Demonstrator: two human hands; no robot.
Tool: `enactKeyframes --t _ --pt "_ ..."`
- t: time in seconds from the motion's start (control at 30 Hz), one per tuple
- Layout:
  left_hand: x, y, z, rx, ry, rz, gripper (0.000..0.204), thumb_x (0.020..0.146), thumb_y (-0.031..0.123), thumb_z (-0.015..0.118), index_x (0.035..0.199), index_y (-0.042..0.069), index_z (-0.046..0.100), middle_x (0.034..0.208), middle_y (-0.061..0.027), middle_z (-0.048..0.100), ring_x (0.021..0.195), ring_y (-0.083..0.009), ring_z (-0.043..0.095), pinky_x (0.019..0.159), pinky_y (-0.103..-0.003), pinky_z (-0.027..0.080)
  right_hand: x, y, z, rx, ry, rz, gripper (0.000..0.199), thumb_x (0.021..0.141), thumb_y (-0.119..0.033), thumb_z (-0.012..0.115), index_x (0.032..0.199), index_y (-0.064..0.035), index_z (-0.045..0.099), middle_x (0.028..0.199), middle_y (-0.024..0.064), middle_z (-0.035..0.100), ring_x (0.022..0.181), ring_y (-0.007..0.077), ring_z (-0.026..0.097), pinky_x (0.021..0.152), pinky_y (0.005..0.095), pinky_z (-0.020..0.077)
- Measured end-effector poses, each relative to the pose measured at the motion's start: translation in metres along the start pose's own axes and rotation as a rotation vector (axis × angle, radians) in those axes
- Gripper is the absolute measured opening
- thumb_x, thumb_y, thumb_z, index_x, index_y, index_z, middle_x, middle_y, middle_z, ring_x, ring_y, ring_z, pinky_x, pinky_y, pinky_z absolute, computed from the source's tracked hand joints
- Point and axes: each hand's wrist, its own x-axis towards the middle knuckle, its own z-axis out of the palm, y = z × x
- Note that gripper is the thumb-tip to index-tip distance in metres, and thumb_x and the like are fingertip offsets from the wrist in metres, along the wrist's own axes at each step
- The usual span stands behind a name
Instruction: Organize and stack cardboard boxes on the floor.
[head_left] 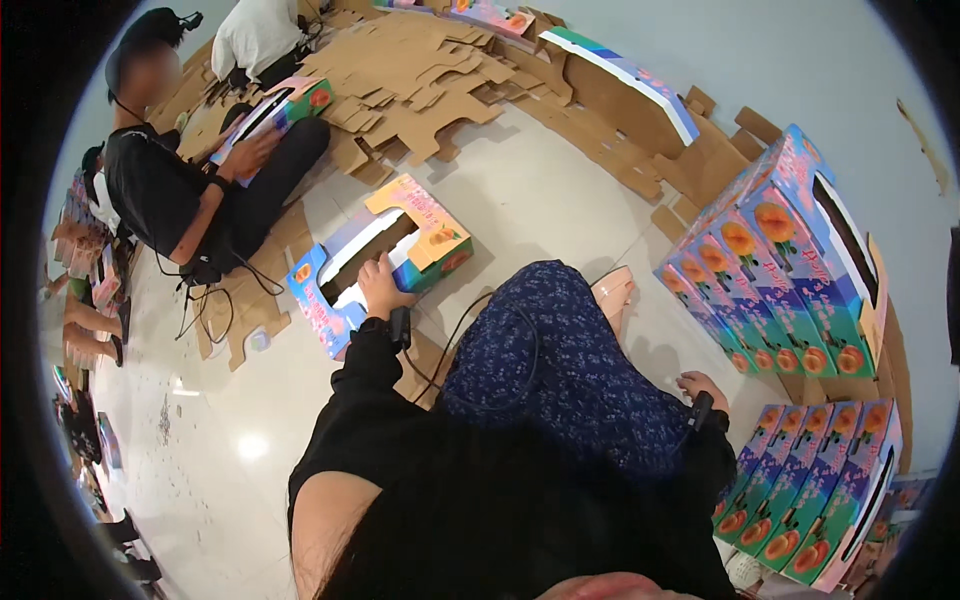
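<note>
Pale floor (530,200) underlies everything. We find the left hand (383,290) nearer, fingers spread across the near edge of the open carton (385,243); we cannot tell whether they pinch. Its slot slants away rightward. The right hand (705,388), grip unclear, sits well apart, nearer the stacked cartons (775,265).

ok so I'm counting five fruit-print boxes (785,275) in the upper row, five more cartons (815,490) in the lower row, one box (441,247) at the left hand (382,290), one held by a seated co-worker (155,195), two wrist gadgets (400,328), and way too many cardboard scraps (420,72) to tally.
</note>
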Motion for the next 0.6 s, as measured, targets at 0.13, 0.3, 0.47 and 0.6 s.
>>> enactKeyframes --t 0.13,0.3,0.47,0.6 --pt "-0.005 0.009 -0.016 -0.003 0.109 0.052 0.102 0.041 0.032 0.083 0.13 0.006 0.04 0.114 -0.0173 0.044 0.111 -0.0369 0.04 0.094 -0.048 0.031 0.014 0.004 0.008 -0.016 0.03 0.058 0.043 0.083 -0.029 0.061 0.116 -0.0014 0.058 0.099 0.0089 0.065 0.086 0.0175 0.061 0.074 0.0292 0.0471" --pt "-0.008 0.045 -0.061 -0.076 0.352 0.245 0.091 0.051 0.03 0.082 0.129 0.006 0.041 0.113 -0.0175 0.043 0.109 -0.037 0.04 0.093 -0.048 0.029 0.033 0.008 0.009 -0.065 0.096 -0.144 0.044 0.08 -0.03 0.064 0.112 -0.0002 0.06 0.092 0.0089 0.065 0.086 0.0209 0.06 0.076 0.0317 0.0475" --pt "-0.005 0.11 -0.121 -0.138 0.439 0.376 0.09 0.048 0.03 0.084 0.127 0.007 0.045 0.115 -0.0177 0.043 0.111 -0.0363 0.04 0.096 -0.047 0.029 -0.018 -0.069 0.001 0.36 0.443 -0.587 0.031 0.084 -0.013 0.064 0.113 -0.002 0.059 0.1 0.0085 0.063 0.094 0.0191 0.06 0.082 0.0292 0.0481" --pt "-0.026 0.17 -0.166 -0.223 0.419 0.573 0.083 0.05 0.022 0.08 0.126 0.011 0.05 0.112 -0.0152 0.042 0.11 -0.0357 0.039 0.095 -0.047 0.03 -0.106 -0.142 -0.004 0.563 0.345 -0.926 0.074 0.077 -0.025 0.072 0.138 -0.0081 0.035 0.131 0.0153 0.045 0.118 0.0275 0.047 0.092 0.0378 0.0441"
